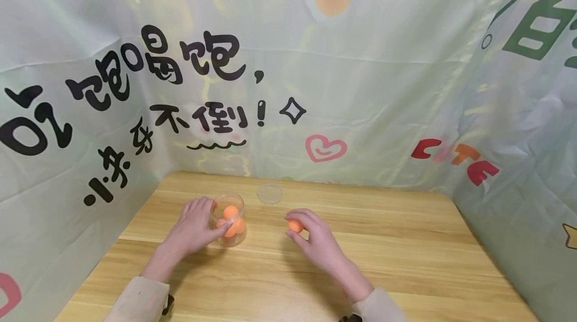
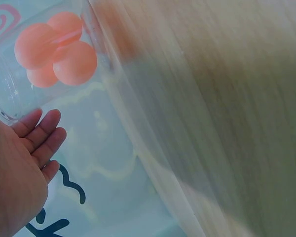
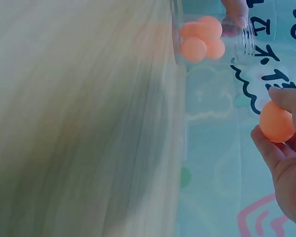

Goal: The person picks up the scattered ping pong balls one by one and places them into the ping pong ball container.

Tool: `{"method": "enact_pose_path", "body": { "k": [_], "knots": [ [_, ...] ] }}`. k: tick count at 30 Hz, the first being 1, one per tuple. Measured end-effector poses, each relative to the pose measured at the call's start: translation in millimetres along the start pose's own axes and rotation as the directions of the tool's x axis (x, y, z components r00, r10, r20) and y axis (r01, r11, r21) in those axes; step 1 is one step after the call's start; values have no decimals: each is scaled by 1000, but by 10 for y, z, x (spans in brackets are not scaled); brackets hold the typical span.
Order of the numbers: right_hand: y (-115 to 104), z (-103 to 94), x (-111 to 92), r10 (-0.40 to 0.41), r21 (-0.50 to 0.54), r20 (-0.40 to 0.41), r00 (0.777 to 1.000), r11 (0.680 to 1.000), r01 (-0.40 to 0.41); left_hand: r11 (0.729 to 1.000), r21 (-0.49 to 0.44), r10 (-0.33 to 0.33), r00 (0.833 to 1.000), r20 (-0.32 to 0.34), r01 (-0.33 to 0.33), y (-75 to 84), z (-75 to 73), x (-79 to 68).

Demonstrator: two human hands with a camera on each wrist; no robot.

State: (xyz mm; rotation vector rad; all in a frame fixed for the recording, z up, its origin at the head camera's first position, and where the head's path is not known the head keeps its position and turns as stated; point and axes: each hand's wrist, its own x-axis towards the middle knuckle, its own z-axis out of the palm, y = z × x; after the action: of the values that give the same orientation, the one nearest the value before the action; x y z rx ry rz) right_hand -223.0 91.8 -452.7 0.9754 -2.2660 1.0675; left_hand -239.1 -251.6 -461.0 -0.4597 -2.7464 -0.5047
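Observation:
My left hand (image 1: 193, 228) holds a clear plastic jar (image 1: 233, 242) by its upper side, thumb across the front and fingers on the far side. The jar stands upright and uncovered on the table, with several orange balls (image 2: 74, 64) piled in its lower part. To the right, my right hand (image 1: 321, 243) pinches one more orange ball (image 3: 276, 122) between thumb and fingers, above the tabletop and apart from the jar. Behind the two hands lies a round clear lid (image 1: 270, 194), flat on the wood.
The wooden table (image 1: 405, 242) has light grain and rounded back corners. Printed cloth (image 1: 387, 86) hangs close behind it and along both sides, with black lettering on the left and a pink heart (image 1: 326, 148) at the back.

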Motion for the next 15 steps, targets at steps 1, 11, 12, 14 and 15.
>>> {"method": "enact_pose_path", "body": {
  "k": [1,11,12,14,15],
  "knots": [
    [-8,11,14,-1,6,-1,1000,1000,1,1000,-1,0,1000,1,0,-1,0,-1],
    [-100,112,164,27,48,25,999,998,-28,1000,-10,-3,1000,2,3,7,-4,-3],
    [-107,122,178,28,55,27,999,998,-29,1000,-12,-3,1000,2,3,8,-3,0],
    [-120,147,206,26,68,29,999,997,-27,1000,-12,-5,1000,2,5,6,-2,-2],
    [-125,159,220,24,71,29,999,997,-26,1000,-12,-6,1000,2,6,4,0,-2]
  ]
}}
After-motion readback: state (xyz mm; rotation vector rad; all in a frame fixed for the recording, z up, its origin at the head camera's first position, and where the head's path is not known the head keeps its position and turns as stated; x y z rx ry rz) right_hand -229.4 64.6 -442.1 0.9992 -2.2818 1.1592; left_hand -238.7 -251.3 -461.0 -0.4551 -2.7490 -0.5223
